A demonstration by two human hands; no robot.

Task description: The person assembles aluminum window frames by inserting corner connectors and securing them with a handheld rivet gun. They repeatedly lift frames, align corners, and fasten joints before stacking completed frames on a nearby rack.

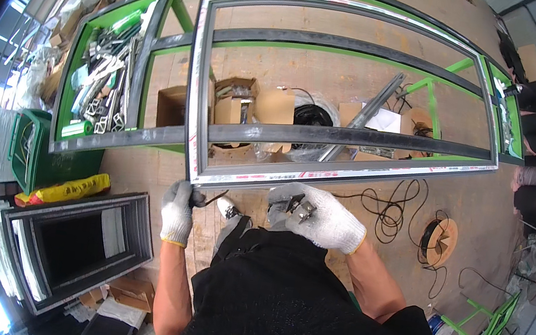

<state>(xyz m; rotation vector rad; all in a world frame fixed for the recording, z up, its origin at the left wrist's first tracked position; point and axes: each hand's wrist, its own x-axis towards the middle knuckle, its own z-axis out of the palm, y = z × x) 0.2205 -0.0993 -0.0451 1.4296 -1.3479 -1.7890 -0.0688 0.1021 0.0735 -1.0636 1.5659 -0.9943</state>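
A large grey metal frame (329,135) lies flat on a green steel stand (164,25), its near corner just ahead of the person. The gloved left hand (177,211) is closed around a small dark tool (208,199) right at that corner. The gloved right hand (323,218) grips a small metal bracket (295,205) just beneath the frame's near rail. Cardboard boxes (236,103) sit on the floor below.

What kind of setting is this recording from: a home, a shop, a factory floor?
Most likely a workshop or small factory floor for window or door frames. A long grey metal frame lies on a green steel work stand, a bin of cut metal profiles sits at its left end, and finished frames are stacked on the floor.
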